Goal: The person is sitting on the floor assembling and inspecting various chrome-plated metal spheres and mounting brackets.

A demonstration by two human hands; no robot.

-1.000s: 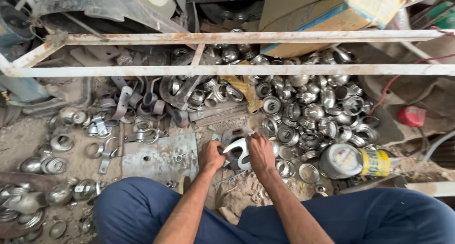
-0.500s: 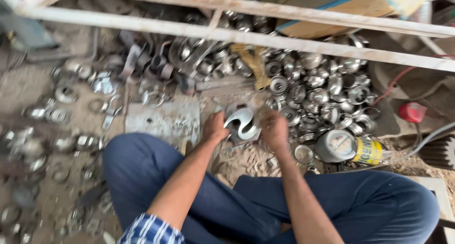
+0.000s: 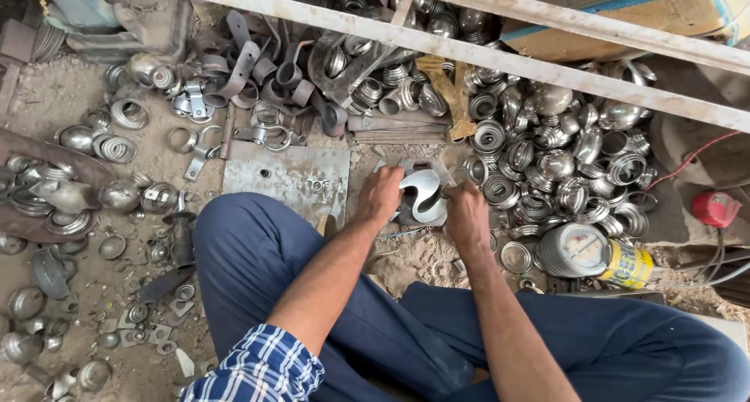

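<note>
I sit on a dusty floor in blue trousers. My left hand (image 3: 380,195) and my right hand (image 3: 466,214) both grip a curved, S-shaped piece of shiny sheet metal (image 3: 422,196) held low over the ground between them. A flat grey steel plate (image 3: 291,175) lies just left of my left hand. A large heap of shiny round metal caps and rings (image 3: 558,164) spreads out to the right of my right hand.
A round tin with a yellow label (image 3: 595,255) lies on its side by my right knee. Rusty white angle-iron bars (image 3: 469,54) cross the top. Bent steel straps (image 3: 258,70) and scattered caps (image 3: 62,199) lie at left. A red object with cable (image 3: 715,208) sits far right.
The camera has tilted and shifted; both hands stay on the curved metal piece, which is held at about the same spot in front of my knees.
</note>
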